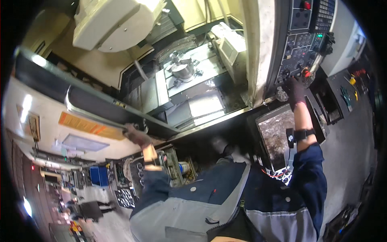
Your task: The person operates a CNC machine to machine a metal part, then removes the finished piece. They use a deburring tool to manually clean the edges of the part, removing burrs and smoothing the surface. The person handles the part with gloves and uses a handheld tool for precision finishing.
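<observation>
My left hand (138,136), in a dark glove, is closed round the lower end of a long metal door handle (90,114) on the machine's sliding door (48,74). My right hand (296,90), also gloved, reaches up to the lower part of the dark control panel (296,52), near a red knob (307,74). Its fingers blend into the dark panel, so their grip is hidden. Through the doorway, a round metal workpiece (183,70) sits clamped on the bright machine table (207,60). Above it hangs the cream spindle housing (117,26).
A tray with a stained surface (278,129) stands below the panel. Beside it, a dark cart (332,97) holds gloves and tools. Lower left are a drawer of parts (173,165) and a blue bin (98,176). Another person (90,210) is far off at lower left.
</observation>
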A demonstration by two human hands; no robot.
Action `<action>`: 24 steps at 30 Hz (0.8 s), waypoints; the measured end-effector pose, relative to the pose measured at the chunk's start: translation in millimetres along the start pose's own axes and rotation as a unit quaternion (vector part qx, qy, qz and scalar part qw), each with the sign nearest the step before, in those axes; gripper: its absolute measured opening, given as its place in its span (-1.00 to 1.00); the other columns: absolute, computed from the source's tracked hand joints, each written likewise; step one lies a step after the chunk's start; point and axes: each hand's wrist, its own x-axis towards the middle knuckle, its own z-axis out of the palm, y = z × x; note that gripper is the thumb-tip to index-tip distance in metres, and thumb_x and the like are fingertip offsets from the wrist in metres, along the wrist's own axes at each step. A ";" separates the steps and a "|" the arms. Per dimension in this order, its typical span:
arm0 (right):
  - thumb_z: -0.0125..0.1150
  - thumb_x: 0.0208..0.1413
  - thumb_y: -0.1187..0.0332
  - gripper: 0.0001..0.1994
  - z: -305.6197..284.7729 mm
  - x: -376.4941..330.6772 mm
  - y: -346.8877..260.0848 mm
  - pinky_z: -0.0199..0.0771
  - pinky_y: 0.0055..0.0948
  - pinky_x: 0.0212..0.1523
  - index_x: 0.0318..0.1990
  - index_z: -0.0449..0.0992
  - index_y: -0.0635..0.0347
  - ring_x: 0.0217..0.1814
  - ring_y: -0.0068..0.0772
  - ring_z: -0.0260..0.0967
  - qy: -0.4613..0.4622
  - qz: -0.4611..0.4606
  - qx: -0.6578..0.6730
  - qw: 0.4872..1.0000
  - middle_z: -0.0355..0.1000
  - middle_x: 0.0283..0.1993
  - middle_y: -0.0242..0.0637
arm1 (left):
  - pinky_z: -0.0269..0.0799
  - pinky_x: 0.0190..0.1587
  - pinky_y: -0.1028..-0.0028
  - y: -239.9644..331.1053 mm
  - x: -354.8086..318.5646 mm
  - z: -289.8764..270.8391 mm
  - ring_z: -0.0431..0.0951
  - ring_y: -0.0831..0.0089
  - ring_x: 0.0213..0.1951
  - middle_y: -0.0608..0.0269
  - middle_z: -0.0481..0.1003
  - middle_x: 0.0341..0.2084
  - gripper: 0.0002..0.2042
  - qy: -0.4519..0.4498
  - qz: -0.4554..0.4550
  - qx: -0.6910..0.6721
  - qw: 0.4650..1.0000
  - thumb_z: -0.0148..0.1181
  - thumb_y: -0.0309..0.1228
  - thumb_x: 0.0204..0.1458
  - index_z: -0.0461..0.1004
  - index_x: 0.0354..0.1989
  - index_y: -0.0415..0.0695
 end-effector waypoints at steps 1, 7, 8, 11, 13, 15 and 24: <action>0.26 0.17 0.52 -0.59 -7.4 -7.7 -9.4 0.57 -0.33 0.14 0.19 0.46 0.19 0.22 -0.23 0.42 -0.049 -0.087 -0.164 0.981 0.36 0.21 -0.16 | 0.41 -0.56 0.41 6.8 -14.3 -6.6 0.44 0.38 -0.57 0.23 0.41 -0.56 -0.61 -0.079 -0.036 -0.113 0.990 0.24 -0.04 0.11 0.39 -0.33 -0.16; -0.03 0.36 0.43 -0.56 -69.4 -111.2 -70.8 0.22 -0.29 0.47 0.36 0.32 0.29 0.49 -0.28 0.21 -0.140 -0.034 0.190 0.971 0.30 0.43 -0.15 | 0.23 -0.61 0.53 16.1 -38.7 6.1 0.28 0.68 -0.60 0.54 0.25 -0.62 -0.70 -0.191 -0.096 -0.130 0.968 0.25 -0.09 0.23 0.36 -0.44 0.08; -0.08 0.40 0.43 -0.53 -93.5 -144.3 -79.7 0.19 -0.30 0.49 0.42 0.26 0.35 0.51 -0.33 0.19 -0.126 0.006 0.278 0.952 0.28 0.47 -0.15 | 0.24 -0.59 0.56 13.9 -50.6 10.0 0.27 0.69 -0.59 0.57 0.24 -0.62 -0.71 -0.234 -0.043 -0.181 0.954 0.22 -0.12 0.25 0.34 -0.46 0.12; -0.05 0.41 0.37 -0.48 -140.3 -183.9 -75.4 0.22 -0.42 0.30 0.48 0.21 0.26 0.44 -0.37 0.21 0.048 -0.010 -0.007 0.999 0.16 0.55 -0.18 | 0.15 -0.61 0.48 16.8 -88.1 28.9 0.28 0.59 -0.65 0.44 0.26 -0.70 -0.64 -0.286 -0.037 -0.220 0.932 0.14 -0.31 0.22 0.29 -0.66 0.03; -0.09 0.42 0.19 -0.44 -168.0 -201.9 -56.5 0.04 -0.26 0.41 0.51 0.19 0.16 0.51 -0.22 0.13 0.209 0.078 0.075 0.972 0.08 0.59 -0.11 | 0.20 -0.63 0.48 22.4 -109.9 38.2 0.31 0.56 -0.69 0.45 0.29 -0.72 -0.65 -0.365 -0.063 -0.169 0.913 0.09 -0.28 0.28 0.33 -0.62 -0.02; -0.09 0.41 0.11 -0.39 -188.5 -221.3 -40.7 0.00 -0.17 0.49 0.54 0.14 0.11 0.57 -0.11 0.08 0.257 0.065 0.153 0.952 0.04 0.62 -0.07 | 0.29 -0.62 0.49 25.9 -126.8 50.6 0.35 0.53 -0.70 0.45 0.29 -0.72 -0.66 -0.468 -0.116 -0.157 0.862 0.10 -0.25 0.28 0.33 -0.58 -0.01; 0.22 0.28 0.15 -0.45 -95.2 -291.4 -95.0 0.53 -0.46 -0.16 0.36 0.37 0.18 -0.20 -0.60 0.41 0.240 0.020 0.159 0.957 0.51 -0.02 -0.39 | 0.45 -0.43 0.41 1.4 -212.5 167.2 0.49 0.53 -0.50 0.36 0.47 -0.54 -0.87 -0.807 -0.235 -0.126 0.526 0.24 -0.37 0.14 0.52 -0.37 -0.15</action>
